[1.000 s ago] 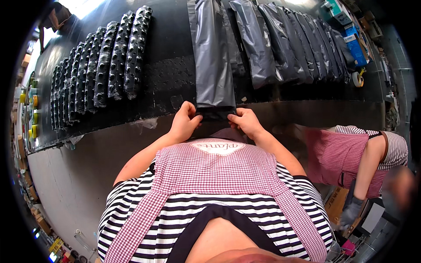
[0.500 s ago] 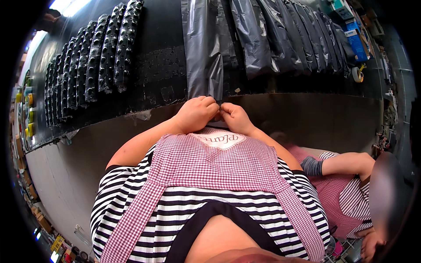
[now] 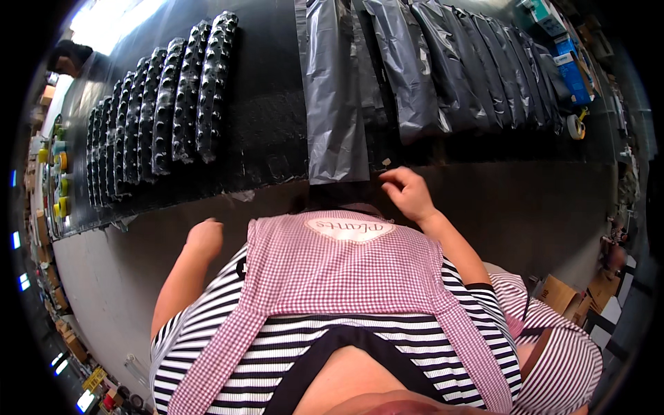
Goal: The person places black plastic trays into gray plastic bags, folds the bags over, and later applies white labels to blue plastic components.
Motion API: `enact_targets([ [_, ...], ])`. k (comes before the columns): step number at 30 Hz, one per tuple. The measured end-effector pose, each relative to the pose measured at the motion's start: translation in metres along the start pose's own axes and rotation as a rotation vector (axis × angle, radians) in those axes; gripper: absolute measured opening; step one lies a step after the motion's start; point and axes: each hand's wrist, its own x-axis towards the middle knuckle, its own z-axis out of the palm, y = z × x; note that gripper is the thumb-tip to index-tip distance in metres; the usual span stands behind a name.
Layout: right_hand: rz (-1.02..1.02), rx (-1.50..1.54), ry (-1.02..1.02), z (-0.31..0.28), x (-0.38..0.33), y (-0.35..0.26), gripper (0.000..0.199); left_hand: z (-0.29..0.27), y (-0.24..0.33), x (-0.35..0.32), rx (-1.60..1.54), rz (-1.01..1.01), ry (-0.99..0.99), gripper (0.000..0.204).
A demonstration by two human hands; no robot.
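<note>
A long grey plastic bag [image 3: 335, 90] lies flat on the black worktable [image 3: 270, 131], its near end at the table's front edge. My right hand [image 3: 408, 194] hovers just right of that end, fingers loosely curled, holding nothing. My left hand [image 3: 205, 238] hangs lower at the left, in front of the table's edge, fingers curled in, with nothing visible in it. I wear a striped shirt and a checked pink apron.
Several more grey bags [image 3: 456, 69] overlap in a row to the right. Black studded moulded pieces [image 3: 159, 111] stand in a row at the left. A blue box [image 3: 574, 66] and a tape roll [image 3: 576, 126] sit far right. Another person's striped sleeve [image 3: 553, 339] is at lower right.
Both hands have left the near end of the grey bag. My left hand dropped down and to the left; my right hand moved right and opened a little.
</note>
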Motion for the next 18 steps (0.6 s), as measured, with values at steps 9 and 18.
enact_targets([
  [9, -0.608, -0.5, 0.035, 0.005, 0.079, 0.005, 0.032, -0.159, 0.155, 0.126, 0.119, 0.931, 1.201, 0.022],
  [18, -0.887, -0.686, 0.101, 0.019, 0.095, -0.018, 0.017, -0.158, 0.12, 0.149, 0.081, 1.12, 1.09, 0.015],
])
